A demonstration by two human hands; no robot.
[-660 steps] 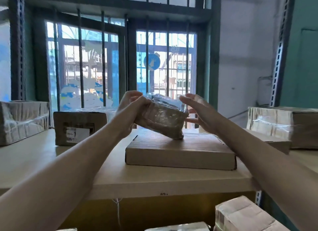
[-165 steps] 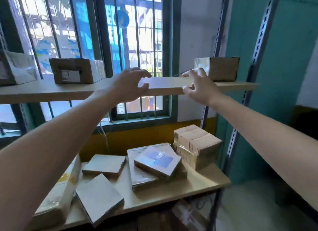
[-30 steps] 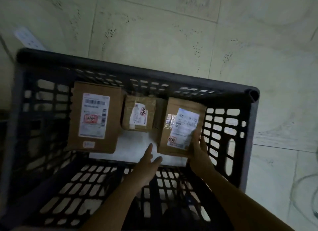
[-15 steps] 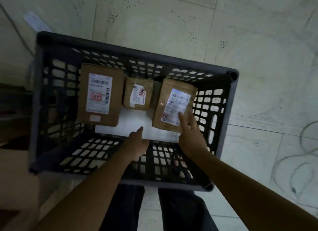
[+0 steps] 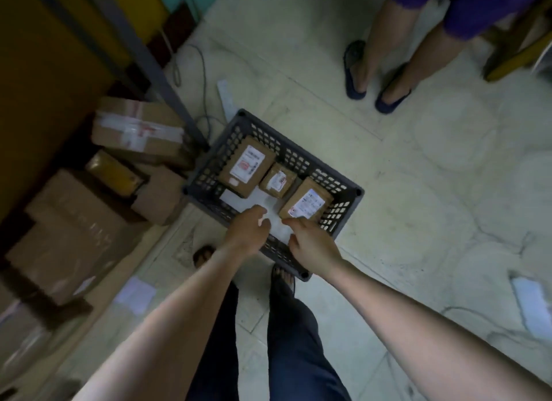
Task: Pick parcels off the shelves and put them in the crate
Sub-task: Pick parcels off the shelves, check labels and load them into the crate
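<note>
Head view, hands: left hand (image 5: pixel 249 230) and right hand (image 5: pixel 310 239) hang side by side over the crate's (image 5: pixel 301 153) near end, fingers loosely curled, holding nothing.
Parcels (image 5: pixel 246 166): three lie label-up just beyond the fingertips; the nearest parcel (image 5: pixel 306 203) is just ahead of the right hand.
Step, judged: release looks done; lift both hands straight up, nudging nothing.
Room: bare white sheet (image 5: pixel 248 200) ahead of the left hand.
</note>
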